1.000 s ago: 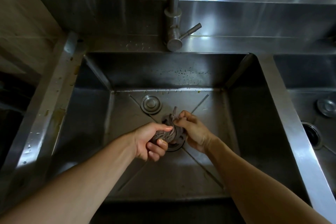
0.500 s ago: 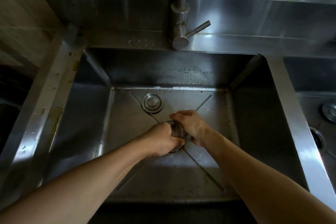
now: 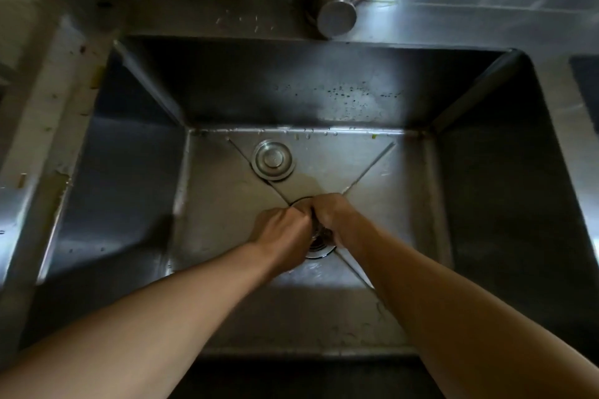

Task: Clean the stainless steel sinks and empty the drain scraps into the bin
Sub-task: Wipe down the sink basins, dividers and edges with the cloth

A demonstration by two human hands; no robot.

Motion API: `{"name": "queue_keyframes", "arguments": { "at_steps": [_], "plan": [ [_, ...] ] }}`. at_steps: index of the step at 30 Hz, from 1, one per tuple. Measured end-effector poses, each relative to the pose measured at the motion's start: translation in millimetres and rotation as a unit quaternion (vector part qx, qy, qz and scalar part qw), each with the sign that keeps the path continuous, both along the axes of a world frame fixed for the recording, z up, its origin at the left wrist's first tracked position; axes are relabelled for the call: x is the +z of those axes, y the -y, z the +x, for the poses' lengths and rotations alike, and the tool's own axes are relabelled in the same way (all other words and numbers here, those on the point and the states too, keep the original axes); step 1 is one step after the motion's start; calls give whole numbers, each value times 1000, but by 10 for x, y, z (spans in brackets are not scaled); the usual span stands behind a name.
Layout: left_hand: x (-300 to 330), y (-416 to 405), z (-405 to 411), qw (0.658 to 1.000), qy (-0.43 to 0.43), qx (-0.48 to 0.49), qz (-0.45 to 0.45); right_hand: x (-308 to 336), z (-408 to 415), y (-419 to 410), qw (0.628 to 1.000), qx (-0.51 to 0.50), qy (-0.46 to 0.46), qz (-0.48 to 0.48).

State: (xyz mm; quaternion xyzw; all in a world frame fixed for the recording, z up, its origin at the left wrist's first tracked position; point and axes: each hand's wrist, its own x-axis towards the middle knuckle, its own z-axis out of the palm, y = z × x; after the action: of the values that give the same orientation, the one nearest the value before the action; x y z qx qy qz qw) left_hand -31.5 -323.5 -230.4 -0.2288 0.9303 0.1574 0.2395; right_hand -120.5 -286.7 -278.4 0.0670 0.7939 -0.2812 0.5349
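Observation:
Both my hands are down in the stainless steel sink [image 3: 227, 214], fists together over the round drain [image 3: 319, 249] at its middle. My left hand [image 3: 280, 230] and my right hand [image 3: 334, 215] are curled tightly around a grey cloth, which is almost wholly hidden between them. A sliver of something dark shows between the fists. Part of the drain's shiny ring shows just below the hands. A round metal drain stopper [image 3: 273, 159] lies flat on the sink floor behind and left of the hands.
The tap [image 3: 337, 14] with its lever handle juts out over the sink's back edge. Food specks dot the left rim [image 3: 55, 126] and the back wall. A second basin's edge [image 3: 586, 91] shows at the far right.
My fists have closed together over the drain and the grey cloth has vanished inside them. The camera has leaned lower and closer over the sink.

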Motion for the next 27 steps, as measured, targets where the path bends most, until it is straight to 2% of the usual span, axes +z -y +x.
{"name": "queue_keyframes", "arguments": {
  "at_steps": [5,13,17,27],
  "plan": [
    [-81,68,-16,998,10,-61,-33,11,-21,-30,999,20,30,-39],
    [-144,89,-15,991,7,-114,-73,6,-4,-73,995,-19,98,0],
    [-152,94,-51,988,-10,-127,-83,51,-26,-100,994,-43,97,-5],
    [-216,95,-53,982,-21,-154,-108,40,-12,-137,997,-30,72,-5]
  ]
}}
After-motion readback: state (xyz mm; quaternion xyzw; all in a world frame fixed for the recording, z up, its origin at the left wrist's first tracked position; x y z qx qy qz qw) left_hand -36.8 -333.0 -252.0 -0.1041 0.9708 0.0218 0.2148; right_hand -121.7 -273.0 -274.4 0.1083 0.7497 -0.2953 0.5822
